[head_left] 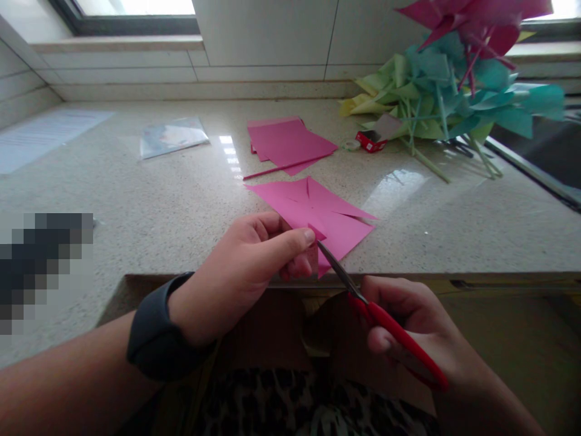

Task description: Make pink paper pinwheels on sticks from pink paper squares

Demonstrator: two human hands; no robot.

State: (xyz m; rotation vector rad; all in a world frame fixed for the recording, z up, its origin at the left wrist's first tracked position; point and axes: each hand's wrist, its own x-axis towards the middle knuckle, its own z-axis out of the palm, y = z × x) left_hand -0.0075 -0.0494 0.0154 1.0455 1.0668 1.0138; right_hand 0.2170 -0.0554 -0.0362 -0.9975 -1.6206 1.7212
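My left hand [267, 248], with a dark band on the wrist, pinches the near corner of a pink paper square [313, 206] between thumb and fingers. Slits run inward from the corners of this sheet, and small dark marks show near its middle. Red-handled scissors [390, 330] are gripped in my right hand [417, 321]. Their blades look closed or nearly so, and the tips meet the paper's edge right beside my left thumb. Most of the sheet reaches over the counter, its near corner hanging past the front edge.
Behind lie stacked pink sheets [290, 142] with a thin pink stick [288, 168] across them. Further right are a tape roll [351, 145], a small red box [371, 141] and several paper pinwheels [454, 79] beside a sink [544, 151]. A clear packet [175, 138] lies back left.
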